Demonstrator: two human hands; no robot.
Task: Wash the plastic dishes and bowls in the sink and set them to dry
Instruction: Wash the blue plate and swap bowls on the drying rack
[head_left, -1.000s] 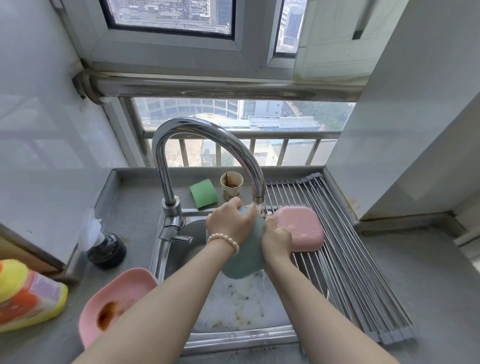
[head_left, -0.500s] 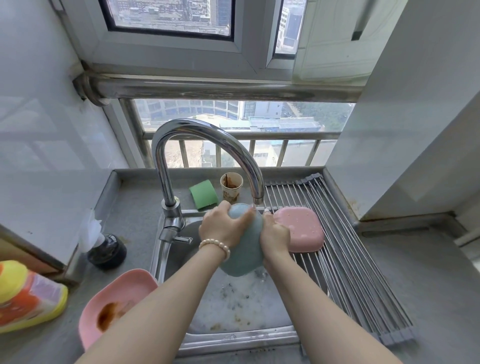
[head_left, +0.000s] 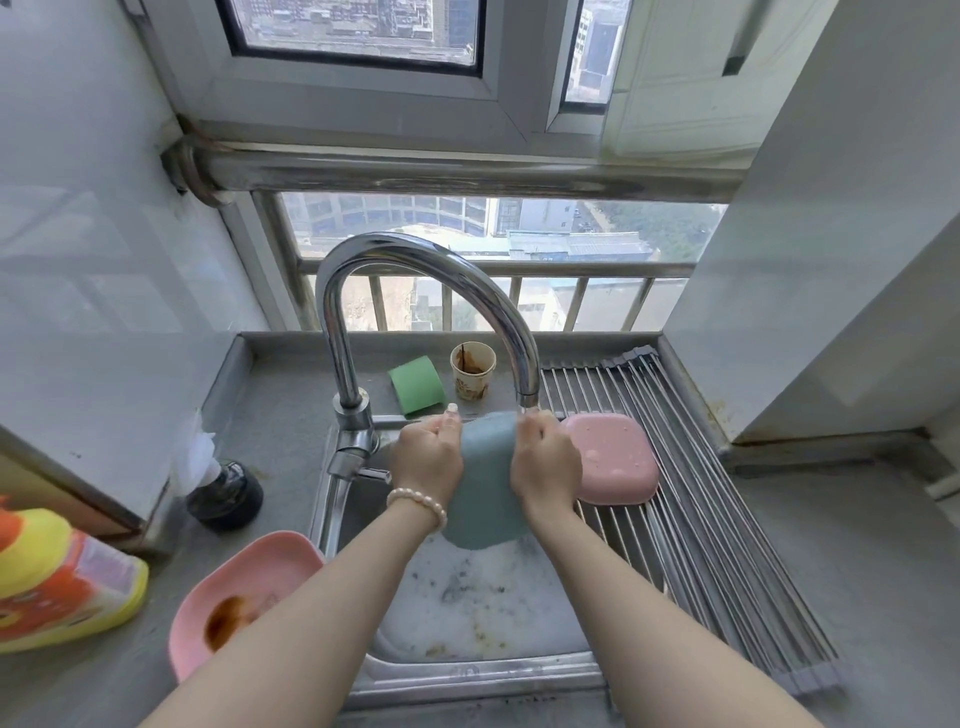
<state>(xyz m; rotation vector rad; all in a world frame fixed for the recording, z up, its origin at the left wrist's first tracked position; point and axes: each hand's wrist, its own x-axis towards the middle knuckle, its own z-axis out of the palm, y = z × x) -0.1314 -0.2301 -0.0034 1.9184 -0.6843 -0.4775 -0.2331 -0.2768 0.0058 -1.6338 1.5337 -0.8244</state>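
A soiled pink bowl (head_left: 244, 597) sits on the counter at the sink's (head_left: 467, 675) near-left corner. Over the basin, the left hand (head_left: 428, 460) and right hand (head_left: 545, 462) each curl around a side of a blue-green dish (head_left: 485, 488) under the faucet (head_left: 415, 312) spout. An upturned pink dish (head_left: 613, 457) rests on the drying rack (head_left: 727, 519) along the sink's right edge.
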